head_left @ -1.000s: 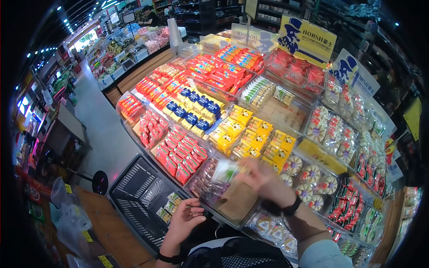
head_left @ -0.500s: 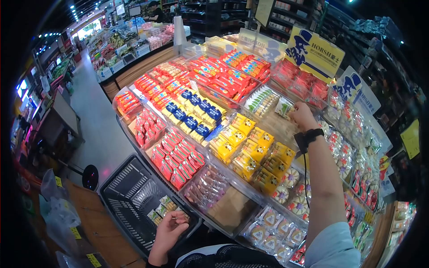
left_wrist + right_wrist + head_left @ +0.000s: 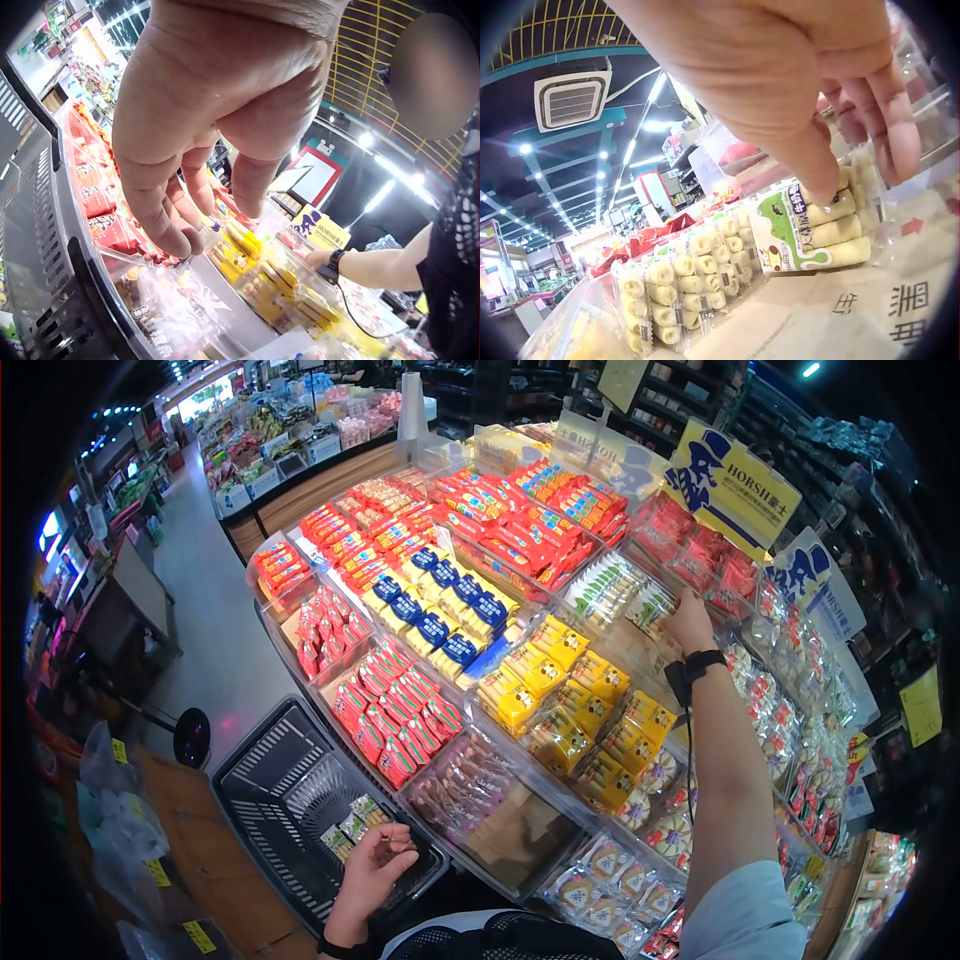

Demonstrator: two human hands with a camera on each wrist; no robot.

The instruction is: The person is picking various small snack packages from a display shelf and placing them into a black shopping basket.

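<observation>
My right hand [image 3: 688,625] reaches into a far bin of the snack display, at a clear pack of pale rolled biscuits [image 3: 817,232] with a green and white label. In the right wrist view its thumb lies on the near face, with the fingers round the far side. A row of similar roll packs [image 3: 690,289] stands beside it, on brown cardboard [image 3: 780,322]. My left hand [image 3: 375,870], holding nothing and its fingers loosely bent, hovers over the near side of a dark shopping basket [image 3: 235,800]. Several small roll packs [image 3: 350,828] lie inside the basket.
Clear dividers split the sloping display. Yellow packs [image 3: 570,690], red packs [image 3: 395,715] and blue-and-yellow packs [image 3: 435,605] fill nearby bins. A yellow sign [image 3: 735,490] rises at the back. Plastic bags [image 3: 120,840] hang at the lower left. A cable runs from my right wrist.
My right hand has moved from over the front bin, where a blurred green-and-white packet showed beside it, to the pack in the far bin. My left hand has lowered slightly over the basket.
</observation>
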